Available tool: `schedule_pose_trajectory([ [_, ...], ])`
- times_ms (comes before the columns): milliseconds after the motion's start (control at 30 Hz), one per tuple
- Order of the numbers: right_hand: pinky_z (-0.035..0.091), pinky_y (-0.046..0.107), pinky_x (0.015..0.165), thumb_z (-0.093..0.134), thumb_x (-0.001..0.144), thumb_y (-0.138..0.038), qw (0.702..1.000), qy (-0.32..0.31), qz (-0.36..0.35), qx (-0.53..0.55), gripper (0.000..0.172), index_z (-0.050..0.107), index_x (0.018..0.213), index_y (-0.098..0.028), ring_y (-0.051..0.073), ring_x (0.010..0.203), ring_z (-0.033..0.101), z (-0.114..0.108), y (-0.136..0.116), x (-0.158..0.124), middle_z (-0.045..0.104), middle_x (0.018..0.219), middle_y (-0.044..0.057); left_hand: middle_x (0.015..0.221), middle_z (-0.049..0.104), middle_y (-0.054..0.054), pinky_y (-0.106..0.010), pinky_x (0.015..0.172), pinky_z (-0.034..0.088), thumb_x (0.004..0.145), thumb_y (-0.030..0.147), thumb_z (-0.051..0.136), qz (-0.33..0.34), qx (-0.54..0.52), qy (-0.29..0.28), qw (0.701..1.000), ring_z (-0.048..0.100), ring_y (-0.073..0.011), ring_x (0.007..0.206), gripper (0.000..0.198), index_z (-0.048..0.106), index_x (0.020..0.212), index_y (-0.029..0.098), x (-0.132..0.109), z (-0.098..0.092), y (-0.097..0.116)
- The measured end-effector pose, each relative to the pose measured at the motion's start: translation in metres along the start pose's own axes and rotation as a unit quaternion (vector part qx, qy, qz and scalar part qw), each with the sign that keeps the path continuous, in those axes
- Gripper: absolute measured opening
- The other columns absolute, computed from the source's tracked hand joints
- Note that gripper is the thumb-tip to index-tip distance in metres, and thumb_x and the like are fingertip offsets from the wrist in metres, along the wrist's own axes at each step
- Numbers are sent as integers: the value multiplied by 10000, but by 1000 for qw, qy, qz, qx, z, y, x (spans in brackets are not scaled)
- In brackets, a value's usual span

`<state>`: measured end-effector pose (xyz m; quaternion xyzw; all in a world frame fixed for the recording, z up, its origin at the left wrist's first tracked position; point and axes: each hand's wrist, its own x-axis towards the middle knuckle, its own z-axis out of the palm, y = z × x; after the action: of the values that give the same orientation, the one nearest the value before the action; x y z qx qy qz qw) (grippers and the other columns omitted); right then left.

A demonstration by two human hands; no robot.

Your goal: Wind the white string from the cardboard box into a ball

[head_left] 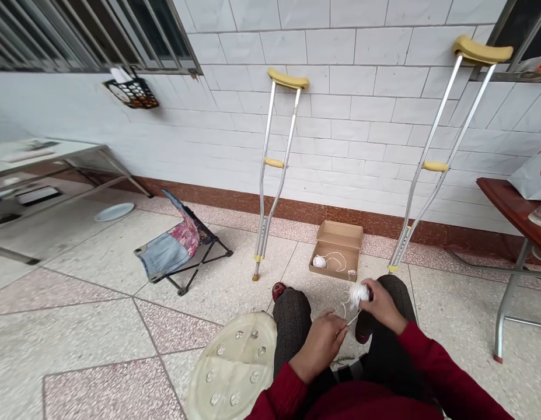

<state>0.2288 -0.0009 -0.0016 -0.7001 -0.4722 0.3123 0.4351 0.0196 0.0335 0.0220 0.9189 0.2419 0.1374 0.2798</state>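
White yarn in a ball [358, 296] is between the knees [292, 312], grasped by the right hand [381, 304]; a loosened grip could drop it, and the slack strand [344, 305] could tangle. The left hand [321, 337], back upward, pinches a straight length [353, 320]; both forearms [445, 361] angle inward.

Upper garment [388, 406] was deep red, long-sleeved. Left hand [320, 344] and right hand [383, 306] were bare. Trousers [291, 321] were dark grey, finely patterned. Left shoe [278, 290] was red with pale speckling.
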Motion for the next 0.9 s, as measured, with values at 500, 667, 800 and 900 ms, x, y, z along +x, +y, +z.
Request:
schedule_pose_trajectory([
  [500, 498, 305, 643, 752, 604, -239, 908, -132, 105, 384, 436, 595, 1011, -225, 195, 780, 595, -39, -83, -35, 640, 901, 17, 654, 640, 12, -327, 957, 415, 953, 191, 462, -5, -54, 26, 998, 606, -137, 683, 339, 587, 638, 170, 15, 17, -16],
  [667, 444, 275, 583, 701, 589, -272, 986, 42, 49, 155, 332, 557, 879, -199, 166, 664, 545, -16, -49, 6, 604, 771, -6, 596, 600, 38, -294, 957, 406, 950, 182, 458, -19, -59, 4, 998, 560, -105, 607, 349, 561, 616, 170, 0, 26, -5],
  [800, 404, 273, 627, 687, 506, -154, 999, 26, 25, -29, 313, 552, 784, -198, 149, 655, 504, 14, -3, -1, 566, 716, -33, 671, 634, 23, -328, 991, 386, 920, 185, 510, 18, 4, -8, 1000, 592, -124, 666, 259, 582, 672, 177, 0, -3, 3],
  [900, 398, 247, 572, 673, 507, -126, 983, -130, 95, 86, 298, 561, 776, -191, 138, 636, 497, 24, 13, -26, 552, 695, -44, 731, 653, -2, -377, 1029, 355, 931, 190, 498, 45, 64, 13, 997, 616, -154, 743, 235, 603, 721, 182, 7, -27, 0],
])
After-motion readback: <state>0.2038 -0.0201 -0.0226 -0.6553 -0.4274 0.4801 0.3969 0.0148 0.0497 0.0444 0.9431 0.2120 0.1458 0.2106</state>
